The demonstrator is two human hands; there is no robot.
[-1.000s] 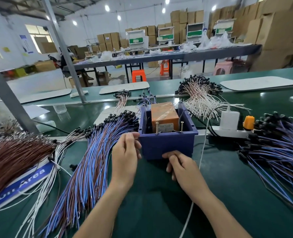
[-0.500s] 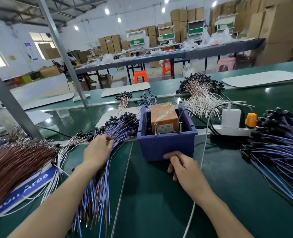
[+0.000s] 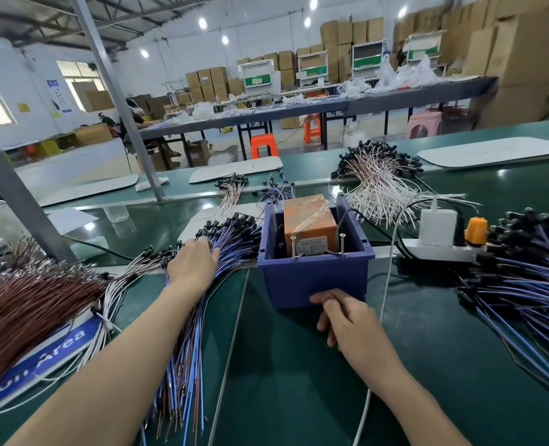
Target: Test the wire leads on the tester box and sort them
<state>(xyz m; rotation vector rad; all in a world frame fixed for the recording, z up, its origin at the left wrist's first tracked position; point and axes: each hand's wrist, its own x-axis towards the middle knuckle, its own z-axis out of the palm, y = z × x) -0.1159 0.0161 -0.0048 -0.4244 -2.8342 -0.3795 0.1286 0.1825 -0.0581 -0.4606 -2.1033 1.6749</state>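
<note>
Far left: brown wire pile (image 3: 25, 304) lying over a blue sign (image 3: 41, 358), with white leads (image 3: 118, 284) fanned out just beside it.

Left hand (image 3: 192, 263) is palm down on the blue leads (image 3: 183, 365), a bundle running from the near table edge up to the box's left side. Fingertips are dug in among the black caps at the far end. Can't tell if it's pinching a lead or just resting there.

One thin single wire (image 3: 234, 333) lies straight on the green table (image 3: 298, 397) between the bundle and the box.

Centre: tester box (image 3: 315, 278), a blue bin with an orange unit (image 3: 308, 220) inside. Two screws (image 3: 293, 247) stand upright at the front rim.

Right hand (image 3: 347, 317) is on the table at the box's front wall, thumb tip touching the wall low down, fingers curled under. Can't tell whether they hold anything.

A white cable (image 3: 385, 284) runs just right of that hand. Behind the box is a white-lead pile (image 3: 379, 185).

Right: power strip (image 3: 437, 251) with a white charger (image 3: 437, 226) and an orange plug (image 3: 475, 230). Beyond it is a second pile (image 3: 524, 284) of blue leads, well apart from the box.
</note>
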